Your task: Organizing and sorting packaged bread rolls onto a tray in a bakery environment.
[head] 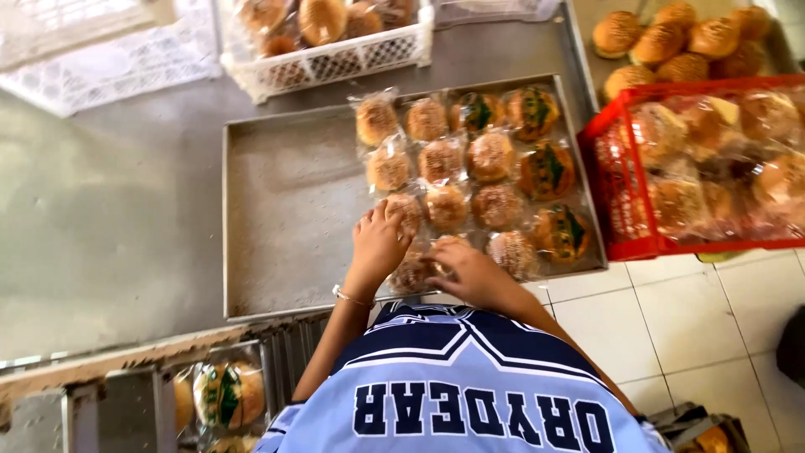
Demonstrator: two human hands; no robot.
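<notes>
Clear plastic film wraps each round golden bun on the shallow grey metal tray [285,201], and the one under the hands, a sesame-crusted wrapped bun [413,273] at the tray's near edge, looks brown and glossy through its crinkled bag. The left hand [377,243], with a thin bracelet at the wrist, lies on top of this bun and its fingertips [392,210] reach the next wrapped sesame bun [407,211] in the row beyond; the fingers are bent loosely over the bags and press on them rather than clench. The right hand [470,273] curls around the near side of the same spot, its fingers closed lightly on another wrapped bun [449,245] that shows only as a pale edge above the knuckles.

Around them the other wrapped buns fill the right half of the tray in rows, the sesame ones in the middle columns and the buns topped with green [549,168] in the rightmost column; the tray's left half is bare metal. Just to the right of the tray stands a red plastic crate [612,176] packed with bagged buns, beyond it a white plastic crate [335,59] with more, and at the far right unwrapped buns [671,38] lie on another surface
</notes>
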